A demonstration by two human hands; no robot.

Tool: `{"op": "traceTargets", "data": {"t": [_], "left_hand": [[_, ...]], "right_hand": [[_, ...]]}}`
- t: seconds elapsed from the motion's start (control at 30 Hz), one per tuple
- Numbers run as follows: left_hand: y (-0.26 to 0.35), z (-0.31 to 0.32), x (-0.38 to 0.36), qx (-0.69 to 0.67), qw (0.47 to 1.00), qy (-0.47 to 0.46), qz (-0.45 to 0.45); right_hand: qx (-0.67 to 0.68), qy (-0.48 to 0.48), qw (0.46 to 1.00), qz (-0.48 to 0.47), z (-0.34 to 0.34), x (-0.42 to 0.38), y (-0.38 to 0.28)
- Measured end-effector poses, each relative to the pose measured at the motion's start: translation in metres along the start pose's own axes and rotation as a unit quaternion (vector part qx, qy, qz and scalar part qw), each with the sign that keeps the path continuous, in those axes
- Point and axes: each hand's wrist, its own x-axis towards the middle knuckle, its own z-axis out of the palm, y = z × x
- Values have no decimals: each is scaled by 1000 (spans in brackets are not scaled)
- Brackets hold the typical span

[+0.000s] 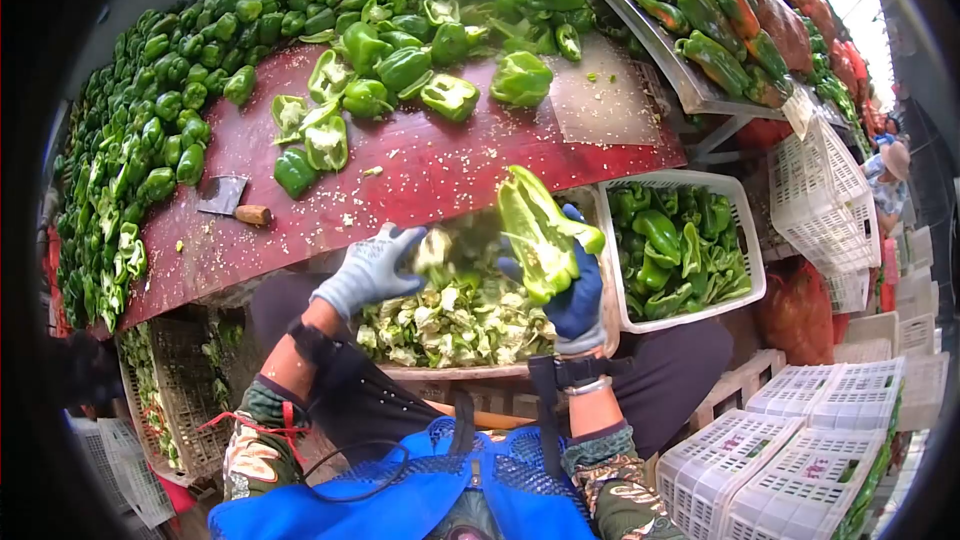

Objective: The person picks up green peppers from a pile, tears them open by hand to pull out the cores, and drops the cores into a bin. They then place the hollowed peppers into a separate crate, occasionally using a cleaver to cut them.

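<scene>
My right hand, in a blue-palmed glove, grips an opened green bell pepper whose pale hollow inside shows. My left hand, in a light grey glove, has its thumb and fingers apart in a curve. A blurred pale pepper core is just beyond its fingertips; contact is hard to make out. Below both hands, a heap of cut-out cores and seeds fills a container in front of my lap.
Whole and cut peppers cover much of the red table, where a wooden-handled cleaver lies. At right stands a white crate holding opened peppers. More white crates stand lower right; a person is far right.
</scene>
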Motion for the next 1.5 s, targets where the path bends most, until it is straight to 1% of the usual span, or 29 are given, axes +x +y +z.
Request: {"op": "traceTargets", "data": {"t": [0.03, 0.1, 0.17, 0.2, 0.23, 0.27, 0.3, 0.47, 0.5, 0.53, 0.6, 0.63, 0.67, 0.7, 0.73, 0.77, 0.8, 0.83, 0.87, 0.9, 0.93, 0.97, 1.0, 1.03, 1.1, 1.17, 1.37, 1.43, 1.5], "left_hand": [[8, -3, -5, -25, 998, 49, 42], [38, -14, -1, -205, 973, 59, 92], [70, -14, 7, -150, 948, 115, 257], [83, -8, 14, -108, 947, 128, 273], [94, -3, 21, -64, 945, 142, 289], [99, 4, 29, -36, 952, 83, 291], [103, 15, 30, -22, 945, 110, 308], [84, 36, 30, -31, 954, 98, 283], [80, 34, 31, -84, 948, 119, 282], [82, 18, 25, -310, 934, 35, 176], [63, 9, 23, -603, 796, 13, 56], [63, -15, 17, -678, 733, 32, -42], [51, -25, 11, -595, 803, -3, -22], [36, -30, 6, -504, 863, -38, -3], [22, -12, 2, -249, 967, -20, 55], [9, 13, 0, 27, 994, 3, 107], [-1, 25, -3, 102, 982, 39, 151], [2, 27, -2, 5, 985, 80, 150], [13, 15, 3, -112, 986, 59, 107], [25, 5, 6, -231, 970, 35, 62], [27, 9, 13, -235, 964, 91, 83], [24, 14, 19, -211, 969, 90, 86], [20, 19, 27, -186, 974, 92, 87], [15, 24, 33, -158, 979, 92, 88], [-2, 38, 41, -188, 976, 86, 65], [-8, 37, 42, -157, 983, 77, 51], [-9, 28, 48, -235, 966, 95, 53], [-9, 29, 45, -236, 964, 104, 55], [-1, 20, 40, -256, 963, 73, 28]], "right_hand": [[11, -10, 1000, 5, 4, -3, -5], [5, -14, 1000, 5, -2, -4, -6], [-24, -16, 1000, 5, 3, -3, -2], [-117, 9, 993, -16, -4, -1, 3], [-105, 30, 994, -1, 1, -1, 7], [-148, 49, 988, 11, 10, 0, 11], [-191, 69, 979, 21, 15, 1, 13], [-237, 111, 965, 36, 12, 4, 30], [-196, 108, 973, 50, 3, 3, 34], [-156, 102, 980, 66, -12, 3, 38], [-31, 104, 987, 115, -21, -3, 34], [-140, 72, 986, 60, -24, -4, 31], [-247, 54, 968, -1, -27, -5, 27], [-67, 118, 990, 22, -21, -2, 21], [-109, 109, 988, 11, -10, -3, 10], [-203, 133, 969, -36, 11, -1, 3], [-326, 120, 934, -84, 11, 4, 0], [-441, 109, 881, -133, 10, 8, -3], [-578, 75, 787, -199, 27, 11, -10], [-617, 47, 740, -264, 24, 16, -11], [-632, 28, 709, -311, 32, 24, -12], [-645, 7, 674, -360, 46, 34, -13], [-663, 16, 664, -346, 59, 43, -16], [-697, -7, 616, -366, 56, 58, -13], [-873, -82, 338, -342, 4, 82, 5], [-940, -222, 176, -189, -30, 88, 19], [-810, -46, 541, -222, -11, 88, -5], [-680, 57, 708, -182, -1, 59, -33], [-747, 126, 620, -205, -23, 30, -76]]}}
